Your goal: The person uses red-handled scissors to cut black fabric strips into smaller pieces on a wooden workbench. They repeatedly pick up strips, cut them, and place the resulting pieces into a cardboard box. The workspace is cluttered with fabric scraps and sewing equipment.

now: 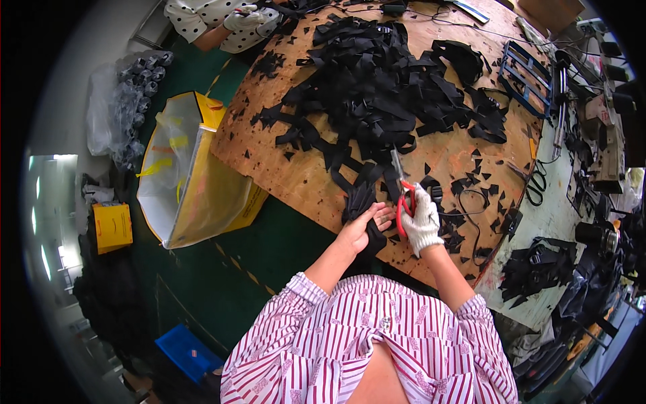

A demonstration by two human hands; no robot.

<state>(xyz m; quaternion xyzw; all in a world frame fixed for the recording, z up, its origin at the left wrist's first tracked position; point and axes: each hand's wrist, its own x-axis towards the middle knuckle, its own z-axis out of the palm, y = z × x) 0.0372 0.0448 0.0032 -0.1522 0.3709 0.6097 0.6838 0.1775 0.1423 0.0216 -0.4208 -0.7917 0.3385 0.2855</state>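
Near the front edge of the wooden table, my bare left hand (363,227) is closed round a bundle of black webbing straps (361,200). Their loose ends hang below the hand, past the table edge. My right hand (422,221), in a white knit glove, grips red-handled scissors (406,202). The scissor blades point away from me, just right of the bundle; whether they touch any strap I cannot tell. Beyond both hands lies a large tangled heap of black straps (367,81), with one strand trailing toward my left hand.
Small black offcuts lie scattered over the wooden table (262,151). A dark blue plastic rack (526,77) is at the right. On the left stand a yellow-and-white open box (195,178) and a yellow carton (112,227). A co-worker's gloved hand (242,19) shows at the far left.
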